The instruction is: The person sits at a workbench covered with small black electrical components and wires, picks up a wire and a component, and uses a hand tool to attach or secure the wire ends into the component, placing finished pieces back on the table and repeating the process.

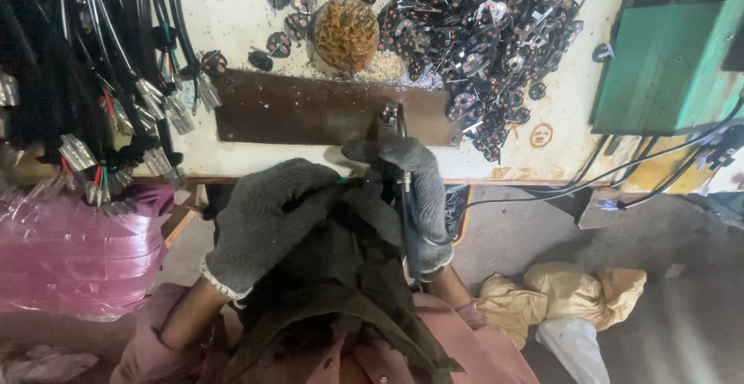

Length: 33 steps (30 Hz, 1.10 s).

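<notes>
Plug part: small metal-and-black piece (390,115) stands at the near edge of the brown plate (310,110), just past the fingertips of the gloved hands.
Right hand: grey-gloved right hand (411,190) is closed around a slim pen-like tool (406,221), tip aimed far toward the part; the upright grip looks meant to steady the tip on it.
Left hand: grey-gloved left hand (263,221) is curled, pressed against the right; what it grips, if anything, is hidden, though a bit of green shows between the hands. It seems to brace the work.
Loose pile: many similar black parts (480,35) lie far right on the pale bench (240,20), within reach.
Cables: black leads with bare terminals (116,105) hang at far left.
Green box: machine housing (666,66) sits far right.
</notes>
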Tool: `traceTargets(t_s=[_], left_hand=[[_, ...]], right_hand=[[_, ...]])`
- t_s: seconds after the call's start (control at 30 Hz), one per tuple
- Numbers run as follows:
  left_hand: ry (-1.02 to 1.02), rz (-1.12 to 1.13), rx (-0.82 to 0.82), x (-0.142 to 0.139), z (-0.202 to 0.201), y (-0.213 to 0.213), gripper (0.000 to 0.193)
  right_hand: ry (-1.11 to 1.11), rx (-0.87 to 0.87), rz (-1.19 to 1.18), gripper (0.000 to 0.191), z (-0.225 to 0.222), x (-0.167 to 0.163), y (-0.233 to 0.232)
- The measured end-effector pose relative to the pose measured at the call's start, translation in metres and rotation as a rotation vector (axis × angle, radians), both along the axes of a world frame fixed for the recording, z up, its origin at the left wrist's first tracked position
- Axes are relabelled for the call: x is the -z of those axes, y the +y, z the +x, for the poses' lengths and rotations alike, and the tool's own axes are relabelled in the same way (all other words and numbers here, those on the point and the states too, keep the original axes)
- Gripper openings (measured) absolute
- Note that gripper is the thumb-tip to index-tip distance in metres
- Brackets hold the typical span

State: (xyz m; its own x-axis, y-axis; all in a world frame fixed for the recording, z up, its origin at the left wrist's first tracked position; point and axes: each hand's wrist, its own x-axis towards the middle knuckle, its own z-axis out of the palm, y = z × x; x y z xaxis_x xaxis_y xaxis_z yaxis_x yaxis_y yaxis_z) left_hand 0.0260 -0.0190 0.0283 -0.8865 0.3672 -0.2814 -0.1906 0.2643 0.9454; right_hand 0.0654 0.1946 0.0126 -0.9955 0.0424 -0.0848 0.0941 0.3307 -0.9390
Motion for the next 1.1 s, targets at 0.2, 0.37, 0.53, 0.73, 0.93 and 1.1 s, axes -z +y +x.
traceTargets(t_s=[0.2,0.37,0.53,0.73,0.93,1.1], left_hand=[[-0.388,0.119,-0.042,-0.003,-0.002,0.007,0.016],[-0.272,0.143,0.019,-0.004,-0.008,0.013,0.017],[-0.615,0.330,0.098,-0.001,-0.011,0.003,0.023],[-0.485,0.269,-0.104,0.011,-0.004,0.007,0.014],[-0.313,0.045,-0.041,0.014,0.000,0.012,0.013],[-0.331,0.117,-0.133,0.012,-0.002,0.022,0.011]], right_hand=[[-0.147,0.190,-0.135,0.049,0.000,-0.011,0.003],[0.202,0.024,0.092,0.038,-0.002,0.006,0.000],[0.134,-0.051,0.079,0.027,-0.007,0.004,0.008],[-0.326,0.262,0.125,0.010,-0.025,-0.022,-0.006],[0.060,-0.143,0.453,0.030,-0.029,-0.018,-0.002],[-0.322,0.129,-0.088,0.041,-0.006,0.015,0.000]])
